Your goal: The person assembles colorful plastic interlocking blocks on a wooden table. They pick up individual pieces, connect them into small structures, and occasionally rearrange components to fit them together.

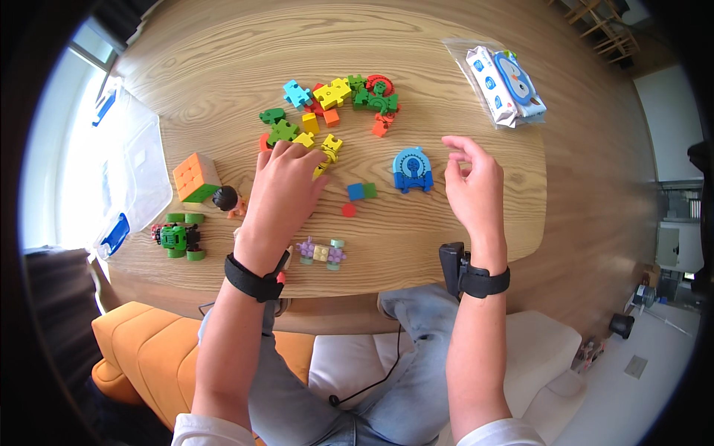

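Note:
My left hand [286, 178] reaches over the near left part of a cluster of toy puzzle pieces. Its thumb and index finger close around the lower end of a yellow puzzle piece [332, 146]; the other fingertips are hidden. A green piece [283, 132] and another yellow piece [304, 140] lie just beyond its knuckles. My right hand [474, 182] hovers at the right with bent fingers apart and nothing in them. Left of it stands a blue arch-shaped puzzle [413, 169], dark blue below and light blue above.
Other pieces, including a light blue one [297, 94] and a dark green one [381, 98], lie farther back. A puzzle cube [196, 178], toy figure [227, 200], green toy car [175, 237] and clear plastic bin [141, 152] are left. Wipes [508, 85] lie far right, building blocks [321, 253] near.

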